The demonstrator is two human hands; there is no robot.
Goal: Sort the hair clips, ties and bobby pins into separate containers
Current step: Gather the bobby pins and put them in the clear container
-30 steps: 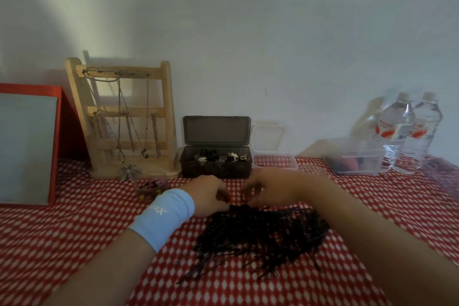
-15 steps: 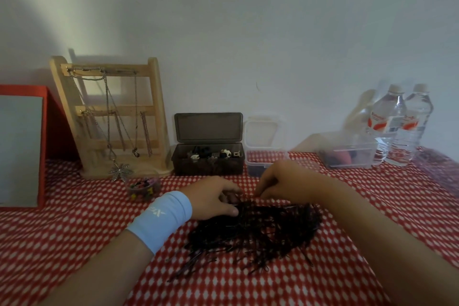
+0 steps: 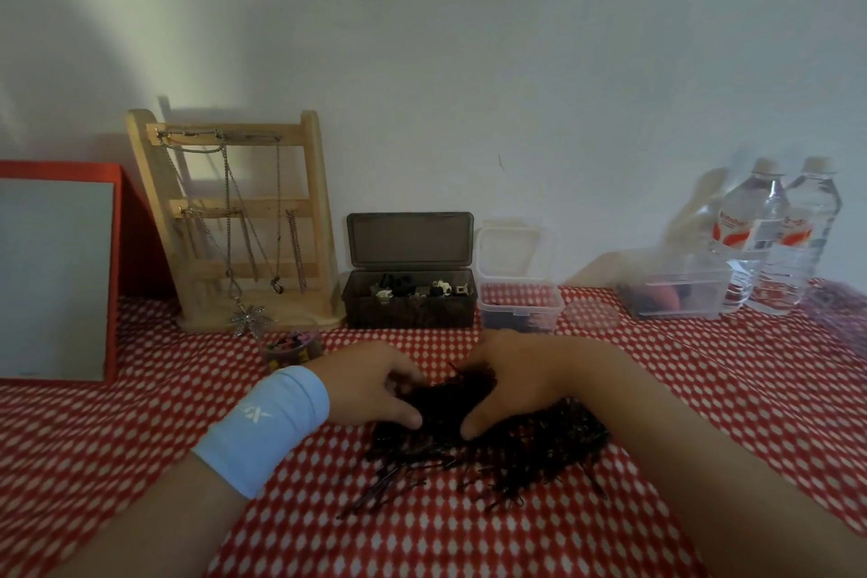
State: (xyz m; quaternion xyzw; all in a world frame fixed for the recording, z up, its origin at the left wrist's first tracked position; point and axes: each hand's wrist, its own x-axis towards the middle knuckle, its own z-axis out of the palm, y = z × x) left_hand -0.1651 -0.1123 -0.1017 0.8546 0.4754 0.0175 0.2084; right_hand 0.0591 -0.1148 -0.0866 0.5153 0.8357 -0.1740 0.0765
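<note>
half a second back the right hand [image 3: 511,375] was pinching on its own at the far edge of the heap. now it has closed in on the left hand [image 3: 370,385], and the two cup one clump of bobby pins [image 3: 492,446] between them. both hands are curled round that clump, thumbs on the near side, fingers dug in on the far side. reads as a switch from single picks to a bulk scoop, sensible with this much heap left. the rest of the pins trail nearer than the grip and to its right, on the cloth. small clear tub [image 3: 518,310] sits just beyond the grip, with dark contents, likely pins. dark box [image 3: 408,300] of clips sits beyond-left. fingertips are buried, so can't tell if the clump has lifted. bigger tub [image 3: 675,296] far right is too blurred to read.
</note>
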